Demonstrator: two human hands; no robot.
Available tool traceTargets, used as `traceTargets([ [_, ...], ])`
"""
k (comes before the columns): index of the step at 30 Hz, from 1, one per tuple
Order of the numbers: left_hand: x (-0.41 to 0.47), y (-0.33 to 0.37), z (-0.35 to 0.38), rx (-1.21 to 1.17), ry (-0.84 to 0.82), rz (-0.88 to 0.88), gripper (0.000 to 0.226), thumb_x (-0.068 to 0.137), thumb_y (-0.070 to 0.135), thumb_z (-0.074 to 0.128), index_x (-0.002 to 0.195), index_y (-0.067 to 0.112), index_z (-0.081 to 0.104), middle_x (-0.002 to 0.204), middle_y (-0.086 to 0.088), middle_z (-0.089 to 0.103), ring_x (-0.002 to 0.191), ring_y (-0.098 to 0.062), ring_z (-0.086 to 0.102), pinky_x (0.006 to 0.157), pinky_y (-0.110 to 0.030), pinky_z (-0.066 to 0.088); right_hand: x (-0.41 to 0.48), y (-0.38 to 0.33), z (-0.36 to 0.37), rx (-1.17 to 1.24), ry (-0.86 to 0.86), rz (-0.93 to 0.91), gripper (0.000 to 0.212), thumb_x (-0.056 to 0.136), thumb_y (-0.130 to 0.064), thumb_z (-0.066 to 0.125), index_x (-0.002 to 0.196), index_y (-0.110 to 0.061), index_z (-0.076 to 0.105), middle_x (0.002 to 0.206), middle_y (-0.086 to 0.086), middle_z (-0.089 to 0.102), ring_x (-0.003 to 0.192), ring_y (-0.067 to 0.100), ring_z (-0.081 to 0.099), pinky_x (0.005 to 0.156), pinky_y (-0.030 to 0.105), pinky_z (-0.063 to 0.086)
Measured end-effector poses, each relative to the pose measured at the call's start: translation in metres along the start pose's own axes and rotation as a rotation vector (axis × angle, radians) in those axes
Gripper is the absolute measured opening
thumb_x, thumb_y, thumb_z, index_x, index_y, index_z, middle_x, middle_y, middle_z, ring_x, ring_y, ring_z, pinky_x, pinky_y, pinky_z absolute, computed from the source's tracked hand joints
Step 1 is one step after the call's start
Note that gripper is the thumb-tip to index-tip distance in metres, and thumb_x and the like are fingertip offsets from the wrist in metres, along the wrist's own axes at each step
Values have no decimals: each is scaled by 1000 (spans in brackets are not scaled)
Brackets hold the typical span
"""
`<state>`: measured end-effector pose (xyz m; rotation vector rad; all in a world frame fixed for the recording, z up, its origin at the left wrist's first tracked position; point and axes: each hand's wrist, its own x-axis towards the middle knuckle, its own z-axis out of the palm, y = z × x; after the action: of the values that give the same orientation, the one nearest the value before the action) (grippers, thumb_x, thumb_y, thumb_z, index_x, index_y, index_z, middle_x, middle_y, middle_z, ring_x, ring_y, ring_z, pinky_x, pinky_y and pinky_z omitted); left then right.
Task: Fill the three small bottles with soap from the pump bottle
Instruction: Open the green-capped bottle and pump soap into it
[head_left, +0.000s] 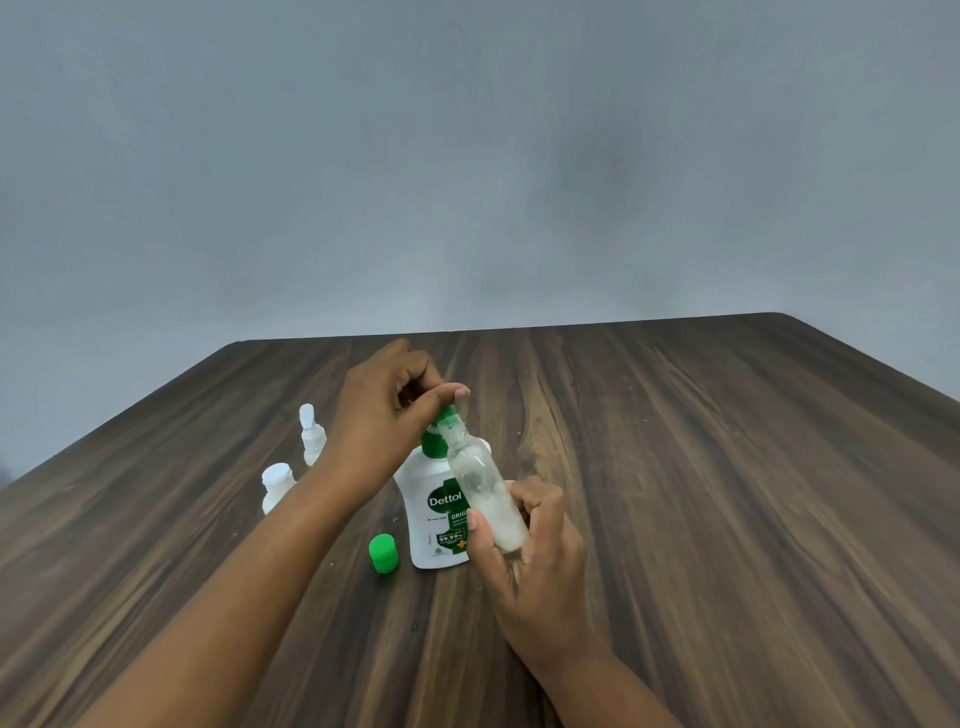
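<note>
Three small bottles: one clear bottle (480, 483) in the right hand (524, 551); a white capped bottle (275, 486) and a white nozzle-topped bottle (311, 434) stand just outside the left forearm.
Right hand: fingers and thumb wrapped round the clear bottle's lower half.
Left hand (384, 410): curled over the green pump head (436, 434), thumb laid across its top.
Pump bottle (436, 514): upright on the table (727, 467), between the two hands.
Key relation: the clear bottle's long axis tilts up and away from the right hand, its mouth at the spout under the left thumb.
Fill: white soap in the lower part only; more strokes probably needed.
Green cap (383, 554): loose, beside the pump bottle's base, by the left forearm.
</note>
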<state>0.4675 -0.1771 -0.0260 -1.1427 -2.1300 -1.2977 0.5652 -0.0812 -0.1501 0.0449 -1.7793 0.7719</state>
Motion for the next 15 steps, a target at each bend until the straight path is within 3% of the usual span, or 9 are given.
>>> traceTargets([
  [11,4,3,-3,35,-2,49,27,77,19,74,57,13,57,64,4,50,62,-6,48,56,-11,35,0,1,1,16,2,15,32,96,-52,45,105,-21,41,82,1,59,64,19,60,46,41,49],
  [15,-2,-1,4,-32,40,9,25,78,16,74,60,8,59,65,-3,52,61,-7,48,56,-11,35,-1,0,1,11,-7,4,31,97,-51,45,104,-21,41,81,1,58,63,19,59,46,41,49],
])
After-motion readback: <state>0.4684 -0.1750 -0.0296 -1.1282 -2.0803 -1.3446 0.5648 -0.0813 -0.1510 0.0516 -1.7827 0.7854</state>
